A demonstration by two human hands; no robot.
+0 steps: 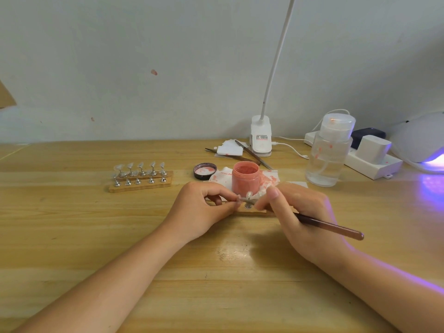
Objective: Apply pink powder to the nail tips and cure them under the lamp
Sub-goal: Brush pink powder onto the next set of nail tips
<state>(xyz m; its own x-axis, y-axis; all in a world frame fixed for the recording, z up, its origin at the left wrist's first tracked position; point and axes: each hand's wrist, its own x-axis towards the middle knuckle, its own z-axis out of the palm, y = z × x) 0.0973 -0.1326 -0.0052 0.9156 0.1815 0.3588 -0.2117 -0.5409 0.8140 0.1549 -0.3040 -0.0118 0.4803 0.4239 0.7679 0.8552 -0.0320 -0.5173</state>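
L hand [204,207] pinches a small metal nail stand [247,202] w/ clear tip, just in front of the open pink powder jar [245,177]. R hand [298,212] grips a brown brush [334,228], tip end at the stand. Rack of nail tips [141,177] sits left on the table [72,236]; cure lamp [422,140] glows purple far right.

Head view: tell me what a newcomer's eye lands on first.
The open jar of pink powder at the table's centre, on a stained tissue, draws the eye first. Just in front, the left hand pinches a small nail-tip stand while the right hand grips a brush. At far right, the curing lamp spills violet light.
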